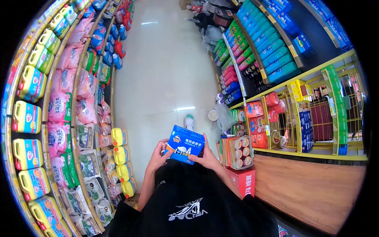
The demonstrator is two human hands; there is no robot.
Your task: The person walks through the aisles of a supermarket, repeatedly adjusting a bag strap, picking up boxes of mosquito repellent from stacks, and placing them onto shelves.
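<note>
A pale, glossy tiled floor (158, 79) runs down a shop aisle between stocked shelves. Above it, in front of the person's body, is a blue box (186, 138) with white lettering and an orange patch, its printed face turned up to the camera. The left hand (158, 155) holds the box's left side, its thumb on the lower front; the right hand (206, 158) grips the lower right corner, thumb across the face. Just below is a black shirt (169, 201) with a white print. Near the right forearm, a clear pack of round tins (242, 153) sits above a red carton (248, 181), beside a wood-topped table (308, 185). To the left, yellow bottles (119, 137) line the shelf edge.
</note>
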